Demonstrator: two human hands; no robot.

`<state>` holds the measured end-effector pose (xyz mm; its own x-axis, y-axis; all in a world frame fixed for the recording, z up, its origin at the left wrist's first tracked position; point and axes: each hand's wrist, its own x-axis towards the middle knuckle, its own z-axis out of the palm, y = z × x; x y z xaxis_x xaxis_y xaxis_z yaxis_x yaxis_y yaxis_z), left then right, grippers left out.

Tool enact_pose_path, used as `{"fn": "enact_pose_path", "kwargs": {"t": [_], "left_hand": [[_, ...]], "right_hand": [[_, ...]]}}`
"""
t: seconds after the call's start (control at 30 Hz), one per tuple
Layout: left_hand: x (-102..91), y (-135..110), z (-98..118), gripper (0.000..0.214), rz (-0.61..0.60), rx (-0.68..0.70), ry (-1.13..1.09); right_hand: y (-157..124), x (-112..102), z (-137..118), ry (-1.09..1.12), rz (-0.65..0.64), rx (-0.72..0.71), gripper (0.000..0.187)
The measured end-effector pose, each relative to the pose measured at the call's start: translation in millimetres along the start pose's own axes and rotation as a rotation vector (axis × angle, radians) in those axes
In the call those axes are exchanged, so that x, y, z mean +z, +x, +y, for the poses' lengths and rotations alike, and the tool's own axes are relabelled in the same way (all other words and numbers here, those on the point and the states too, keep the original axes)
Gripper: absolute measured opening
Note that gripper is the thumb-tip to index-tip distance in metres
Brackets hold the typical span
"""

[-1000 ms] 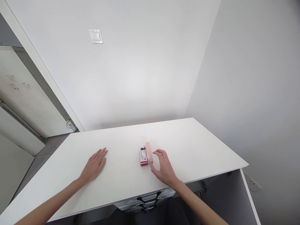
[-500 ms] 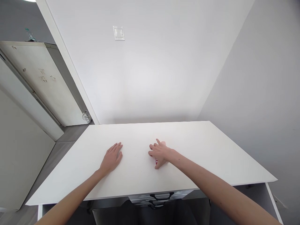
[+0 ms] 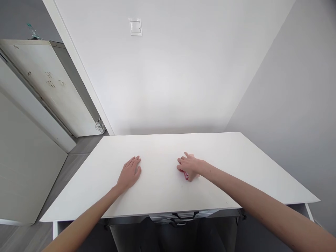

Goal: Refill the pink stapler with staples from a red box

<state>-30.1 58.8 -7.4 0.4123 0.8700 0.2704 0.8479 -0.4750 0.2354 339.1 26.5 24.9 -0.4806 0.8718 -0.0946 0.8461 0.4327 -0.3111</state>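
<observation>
My left hand lies flat on the white desk, fingers stretched out, holding nothing. Right of the desk's middle, my right hand is closed over a small flat pink-and-red box. Its red-and-white edge shows below my fingers, and a pale pink corner sticks out above the hand. Most of the box is hidden, so I cannot tell its exact kind. Between my two hands lies a stretch of bare white desktop.
Below the desk's front edge are drawers with black handles. A white wall with a light switch rises behind the desk, and a grey wall stands at right. Through the doorway at left is a worn white cabinet with a clear bottle on top.
My right hand has closed down further over the pink-and-red box, its fingers drawn in around it. My left hand stays flat on the desk. The whole view has shifted slightly.
</observation>
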Motion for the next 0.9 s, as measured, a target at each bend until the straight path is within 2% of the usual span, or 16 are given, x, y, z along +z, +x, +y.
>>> {"fn": "enact_pose_path", "kwargs": {"t": [0.1, 0.23, 0.33, 0.5, 0.63, 0.8, 0.9], "left_hand": [[-1.5, 0.4, 0.2, 0.049, -0.019, -0.011, 0.000], [-3.5, 1.0, 1.2, 0.049, -0.012, -0.015, -0.009], [-4.8, 1.6, 2.9, 0.049, -0.006, -0.016, -0.005], [-5.6, 3.0, 4.8, 0.048, -0.005, -0.019, -0.001], [-5.6, 3.9, 4.5, 0.047, -0.010, -0.021, 0.002], [-5.9, 5.0, 4.1, 0.046, -0.007, -0.027, 0.010], [-6.4, 5.6, 4.5, 0.046, -0.007, -0.030, 0.013]], "right_hand": [[-9.4, -5.1, 12.0, 0.022, -0.026, 0.092, 0.045], [-30.3, -18.4, 32.9, -0.182, -0.173, 0.108, 0.046], [-49.1, -29.6, 53.0, -0.279, -0.201, 0.113, 0.043], [-74.8, -42.9, 89.3, -0.331, -0.272, 0.130, 0.040], [-89.2, -45.6, 116.3, -0.357, -0.356, 0.156, 0.039], [-106.9, -45.2, 146.4, -0.396, -0.352, 0.169, 0.042], [-114.5, -46.8, 151.8, -0.437, -0.353, 0.183, 0.045]]}}
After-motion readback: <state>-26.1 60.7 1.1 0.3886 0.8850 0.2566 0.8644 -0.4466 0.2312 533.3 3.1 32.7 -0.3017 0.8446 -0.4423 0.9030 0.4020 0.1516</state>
